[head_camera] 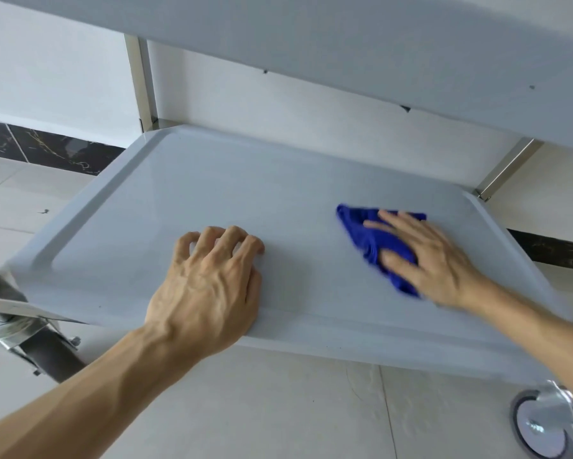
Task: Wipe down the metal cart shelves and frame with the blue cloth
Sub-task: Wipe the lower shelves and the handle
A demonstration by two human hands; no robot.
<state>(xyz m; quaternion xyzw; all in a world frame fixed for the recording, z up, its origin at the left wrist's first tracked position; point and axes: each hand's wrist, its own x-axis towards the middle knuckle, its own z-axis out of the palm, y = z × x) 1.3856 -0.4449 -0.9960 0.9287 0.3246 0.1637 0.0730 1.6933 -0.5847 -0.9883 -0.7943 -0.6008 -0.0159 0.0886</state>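
Cloth, bunched and blue, is pressed flat on the right part of the lower shelf under the right hand, whose fingers are spread, not clenched. Bracing is probably given by the left hand, planted with curled fingertips near the front edge and holding nothing. Open shelf is left far and left; headroom is limited by the upper shelf.

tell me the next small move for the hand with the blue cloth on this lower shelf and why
Probably sweep the right hand with the blue cloth leftward across the lower shelf. The cloth sits on the shelf's right part, leaving a wide stretch to its left uncovered, while the left hand braces the front edge.
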